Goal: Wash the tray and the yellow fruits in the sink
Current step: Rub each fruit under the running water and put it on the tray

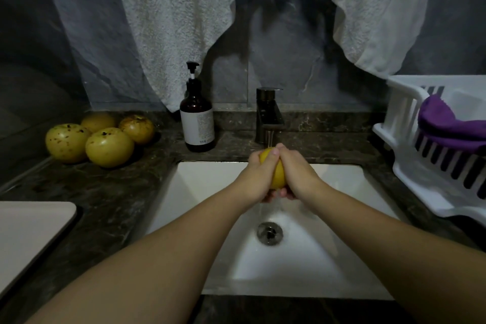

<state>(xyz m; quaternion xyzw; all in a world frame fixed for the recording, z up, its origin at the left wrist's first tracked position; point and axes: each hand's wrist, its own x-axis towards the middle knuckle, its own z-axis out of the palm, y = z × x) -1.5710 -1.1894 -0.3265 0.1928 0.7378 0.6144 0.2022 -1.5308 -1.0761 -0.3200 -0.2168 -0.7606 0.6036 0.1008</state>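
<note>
Now rinsing one fruit under tap, both hands wrapped round it; four fruits unwashed, tray probably too.

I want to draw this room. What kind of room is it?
Probably a bathroom or small kitchen washing spot: a white sink with a running faucet, a soap pump bottle beside it, and towels hanging above.

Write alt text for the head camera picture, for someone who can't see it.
Both hands, left hand and right hand, hold a yellow fruit under the running faucet over a white sink. Four more yellow fruits and a soap bottle sit on the dark counter at left; a white drying rack stands at right.
</note>
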